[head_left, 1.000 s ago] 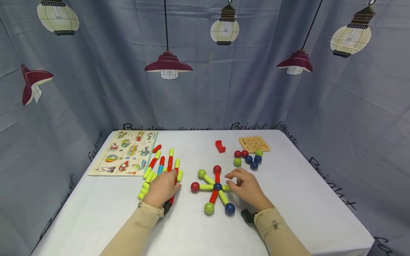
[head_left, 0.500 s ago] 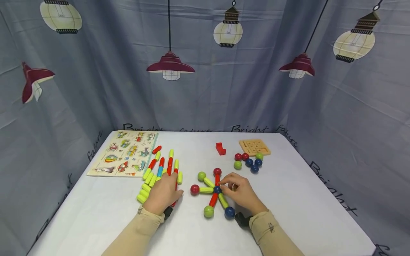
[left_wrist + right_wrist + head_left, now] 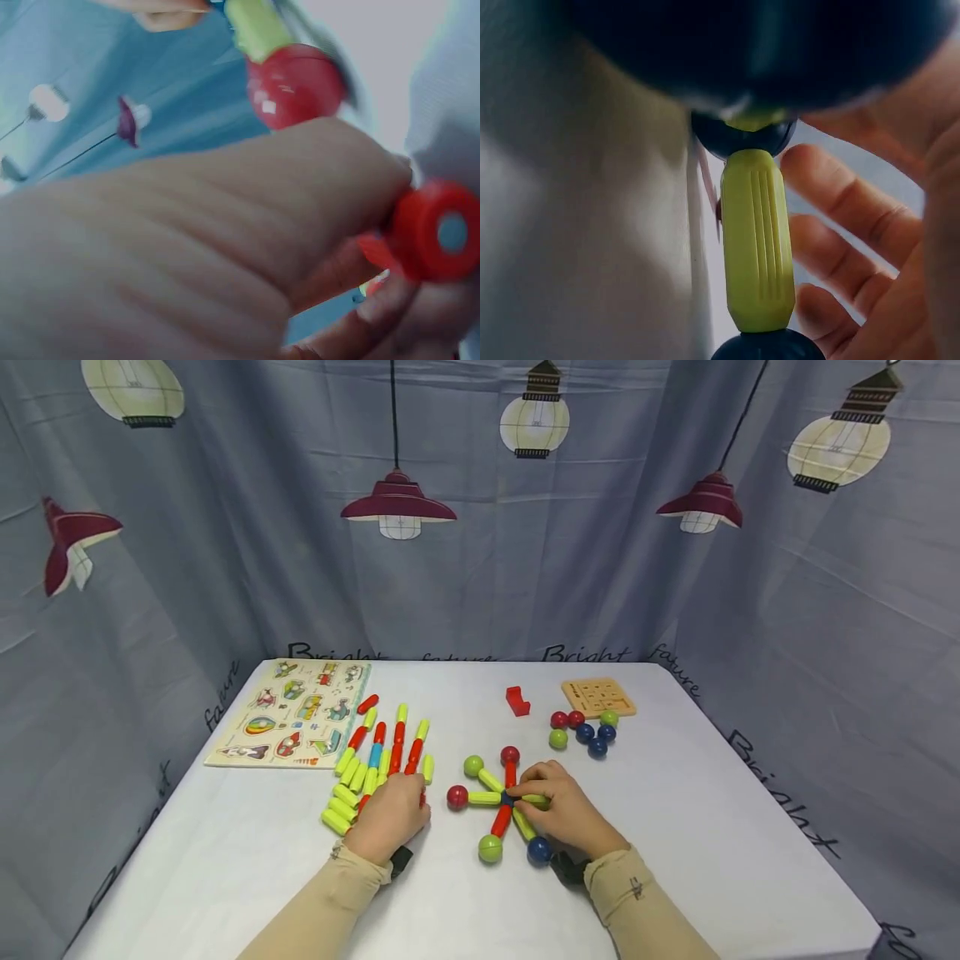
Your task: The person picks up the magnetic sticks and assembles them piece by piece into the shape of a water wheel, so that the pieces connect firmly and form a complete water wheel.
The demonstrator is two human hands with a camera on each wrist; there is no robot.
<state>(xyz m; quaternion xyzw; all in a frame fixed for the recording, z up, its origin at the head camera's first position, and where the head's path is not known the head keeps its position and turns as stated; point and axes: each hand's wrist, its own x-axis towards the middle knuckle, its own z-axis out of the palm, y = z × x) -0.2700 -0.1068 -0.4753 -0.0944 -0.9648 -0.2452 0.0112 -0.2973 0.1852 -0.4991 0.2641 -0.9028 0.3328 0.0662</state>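
In the head view my left hand [image 3: 388, 818] is over a group of coloured magnetic sticks [image 3: 375, 756]. The left wrist view shows it gripping a red magnetic stick [image 3: 442, 231], whose metal end faces the camera. My right hand [image 3: 566, 810] reaches into a star of sticks and balls; thumb and forefinger pinch its central blue ball [image 3: 507, 799]. From that ball a green stick [image 3: 757, 240] runs to another blue ball [image 3: 769, 346], hidden under the hand in the head view. Red, green and blue balls cap the other arms, such as this red ball [image 3: 457, 797].
Loose balls [image 3: 585, 732] lie at the back right beside a wooden number board [image 3: 598, 697]. A red block [image 3: 517, 701] sits at the back middle. A picture puzzle board [image 3: 288, 714] covers the table's back left. Lamp-printed curtains surround the white table [image 3: 712, 852].
My right hand has moved left, its fingertips now on the star's central ball. My left hand has shifted slightly, and the two-colour stick under it has swung, its far end going right.
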